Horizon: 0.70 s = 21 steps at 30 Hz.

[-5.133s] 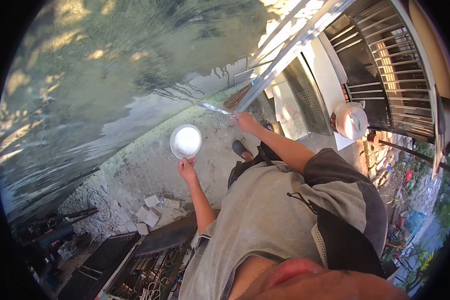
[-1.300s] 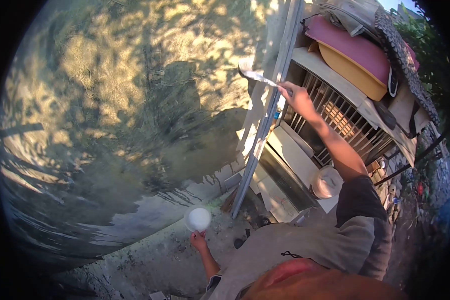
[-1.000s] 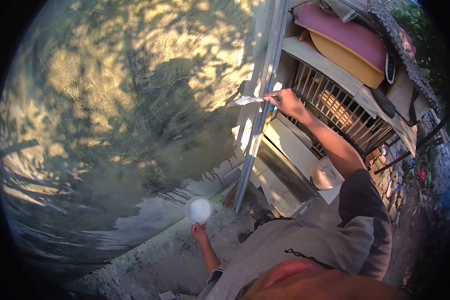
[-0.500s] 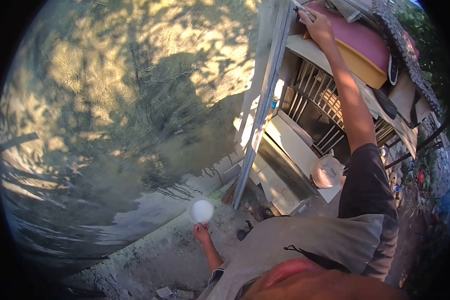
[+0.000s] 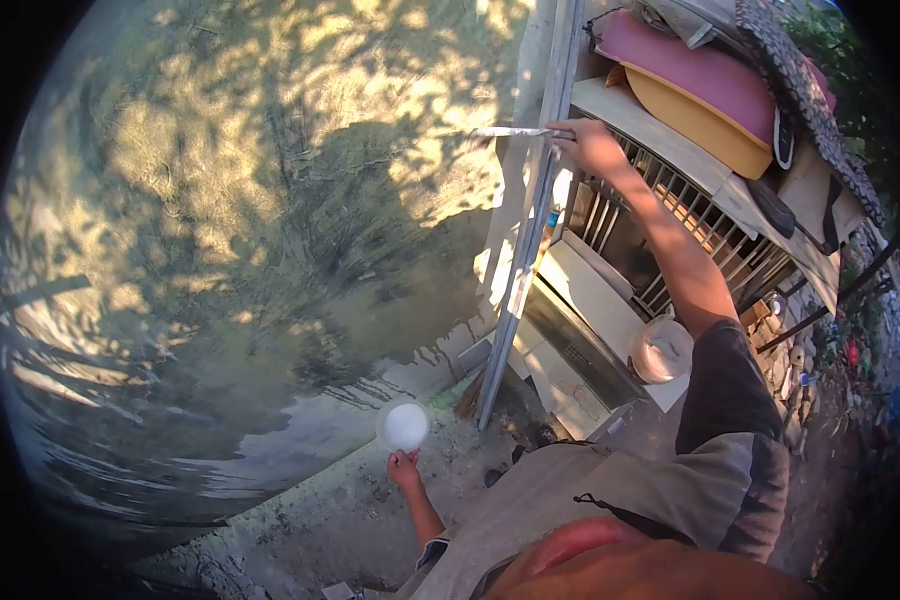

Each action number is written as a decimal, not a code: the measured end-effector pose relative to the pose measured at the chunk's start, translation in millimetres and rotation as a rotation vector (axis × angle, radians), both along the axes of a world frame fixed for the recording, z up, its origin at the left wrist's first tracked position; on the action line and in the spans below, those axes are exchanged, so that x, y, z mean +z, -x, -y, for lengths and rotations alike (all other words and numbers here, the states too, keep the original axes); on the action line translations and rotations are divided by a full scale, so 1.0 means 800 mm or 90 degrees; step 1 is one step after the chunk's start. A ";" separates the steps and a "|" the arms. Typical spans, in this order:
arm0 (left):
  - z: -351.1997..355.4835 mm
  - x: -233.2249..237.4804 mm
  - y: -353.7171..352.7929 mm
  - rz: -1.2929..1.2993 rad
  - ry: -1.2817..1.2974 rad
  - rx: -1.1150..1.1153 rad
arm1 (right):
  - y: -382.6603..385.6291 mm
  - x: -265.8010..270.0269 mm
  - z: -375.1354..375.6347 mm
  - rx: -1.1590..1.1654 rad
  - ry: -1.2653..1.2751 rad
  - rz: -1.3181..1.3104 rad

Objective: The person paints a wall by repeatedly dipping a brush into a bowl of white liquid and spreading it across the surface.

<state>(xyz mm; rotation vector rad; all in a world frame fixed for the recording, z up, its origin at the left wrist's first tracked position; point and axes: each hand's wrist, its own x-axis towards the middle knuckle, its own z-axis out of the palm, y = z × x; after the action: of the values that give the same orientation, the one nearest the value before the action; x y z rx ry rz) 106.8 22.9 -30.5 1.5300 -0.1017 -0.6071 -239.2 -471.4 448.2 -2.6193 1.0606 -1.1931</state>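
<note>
A person in a grey shirt with dark sleeves [image 5: 660, 480] works beside a tall, patchy grey-green wall [image 5: 220, 250], seen here from close by. The left hand [image 5: 403, 468] is low, its grip closed on the near rim of a round, pale bowl [image 5: 382, 428] with white contents, held above the grey concrete floor [image 5: 320, 530]. The right hand [image 5: 576, 142] is raised, its grip closed around the handle of a white-smeared brush [image 5: 515, 132], which crosses a slanting grey metal post [image 5: 530, 225] and points toward the wall; whether the blurred tip touches, I cannot tell. A brown, bristly bundle [image 5: 468, 398] stands beside the post's foot. Beyond the raised arm are a round, translucent container [image 5: 662, 350], dark metal bars [image 5: 602, 218] and, above them, a pink-and-orange basin [image 5: 680, 60]. Green foliage [image 5: 820, 60] shows behind.
</note>
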 end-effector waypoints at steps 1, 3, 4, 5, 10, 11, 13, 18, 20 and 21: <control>0.000 0.000 -0.002 0.016 -0.006 -0.002 | 0.012 0.053 0.009 -0.073 0.005 -0.012; 0.001 0.007 0.000 0.012 -0.001 0.004 | 0.035 0.156 -0.004 -0.170 0.048 0.076; 0.002 0.009 0.002 0.003 0.000 0.007 | 0.046 0.192 0.008 -0.239 0.206 0.148; 0.002 0.006 0.002 0.003 0.003 0.008 | 0.056 0.223 0.021 -0.238 0.210 0.148; -0.008 -0.010 0.010 0.008 0.000 -0.001 | 0.094 0.352 0.079 -0.144 0.399 0.255; -0.010 -0.012 0.013 0.008 0.001 -0.001 | 0.096 0.358 0.084 -0.125 0.435 0.276; -0.012 -0.013 0.020 -0.021 0.013 0.028 | 0.077 0.346 0.063 -0.140 0.322 0.168; -0.018 -0.016 0.027 -0.018 0.011 0.040 | 0.046 0.268 0.020 -0.086 0.111 -0.203; -0.021 -0.014 0.025 -0.020 0.011 0.034 | 0.042 0.242 -0.006 -0.051 0.141 -0.265; -0.020 -0.014 0.023 -0.010 -0.006 0.029 | 0.039 0.236 -0.013 -0.014 0.171 -0.326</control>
<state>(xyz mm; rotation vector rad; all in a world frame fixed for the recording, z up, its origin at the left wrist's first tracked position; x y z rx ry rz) 88.4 38.5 -42.0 1.5320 -0.0511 -0.5842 -270.5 -460.7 637.3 -3.2384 1.0546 -0.7180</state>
